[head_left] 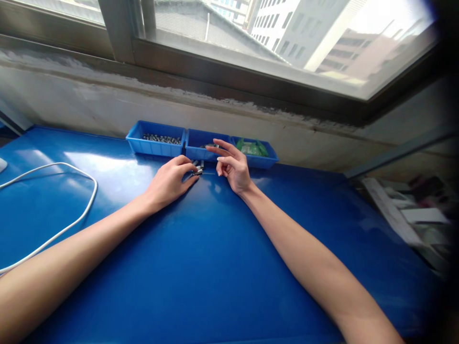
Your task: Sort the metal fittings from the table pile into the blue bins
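Note:
My left hand [172, 179] rests on the blue tabletop, thumb and fingertips closed around a small silvery metal part [198, 171]. Just beyond its fingertips lie a few more small metal pieces [202, 164], partly covered by the hand. To the right, my right hand [234, 167] is raised in front of the middle blue bin [195, 152]. Its upper fingers stretch out to the left and the lower ones are bent, with nothing visible in them. The middle bin holds small dark parts, largely hidden behind my right hand.
The left blue bin [154, 147] contains many small metal screws or similar parts [161, 139]. Green-edged plastic packets [253, 148] lie in the right blue bin [272, 156]. A white cable [91, 191] loops across the table's left side. Behind the bins are a wall and window frame [229, 76].

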`<state>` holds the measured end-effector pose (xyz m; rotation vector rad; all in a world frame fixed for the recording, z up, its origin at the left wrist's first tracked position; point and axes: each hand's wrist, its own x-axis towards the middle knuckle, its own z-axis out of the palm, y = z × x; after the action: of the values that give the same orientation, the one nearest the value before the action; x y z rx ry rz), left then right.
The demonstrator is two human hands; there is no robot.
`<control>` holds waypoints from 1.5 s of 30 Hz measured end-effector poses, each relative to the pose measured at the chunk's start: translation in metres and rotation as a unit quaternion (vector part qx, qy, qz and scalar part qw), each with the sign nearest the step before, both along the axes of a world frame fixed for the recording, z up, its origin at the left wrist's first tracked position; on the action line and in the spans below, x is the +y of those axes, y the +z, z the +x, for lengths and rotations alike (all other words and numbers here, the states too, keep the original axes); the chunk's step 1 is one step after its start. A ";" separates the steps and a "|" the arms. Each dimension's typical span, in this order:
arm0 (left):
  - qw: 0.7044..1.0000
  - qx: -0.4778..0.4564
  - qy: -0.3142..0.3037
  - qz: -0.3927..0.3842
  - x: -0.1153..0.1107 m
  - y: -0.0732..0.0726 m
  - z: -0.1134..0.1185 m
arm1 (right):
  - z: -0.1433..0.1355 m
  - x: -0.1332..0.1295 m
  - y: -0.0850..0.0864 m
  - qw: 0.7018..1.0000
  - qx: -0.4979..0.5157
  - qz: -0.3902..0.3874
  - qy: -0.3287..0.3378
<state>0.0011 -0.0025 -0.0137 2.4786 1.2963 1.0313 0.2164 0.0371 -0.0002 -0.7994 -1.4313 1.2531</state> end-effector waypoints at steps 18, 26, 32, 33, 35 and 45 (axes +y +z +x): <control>0.997 0.065 -0.045 0.027 -0.002 0.002 0.002 | -0.001 0.002 -0.003 1.000 0.025 -0.001 0.014; 0.979 -0.188 -0.020 -0.081 -0.002 0.011 0.002 | 0.000 0.003 -0.006 0.999 0.022 0.001 0.023; 0.908 -0.352 -0.008 -0.226 0.005 0.016 -0.001 | -0.001 0.002 -0.004 1.000 0.013 0.001 0.028; 0.906 -0.355 -0.008 -0.231 0.005 0.016 -0.001 | -0.002 0.001 -0.004 0.999 0.013 0.001 0.029; 0.903 -0.359 -0.010 -0.236 0.004 0.017 -0.001 | -0.002 0.001 -0.003 0.999 0.011 -0.001 0.030; 0.890 -0.389 0.014 -0.236 0.004 0.016 -0.004 | -0.004 -0.005 0.002 0.998 -0.033 0.015 0.058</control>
<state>-0.0030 0.0011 0.0023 1.4426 1.1177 1.3172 0.2126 0.0318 0.0013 -0.7531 -1.5649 1.2992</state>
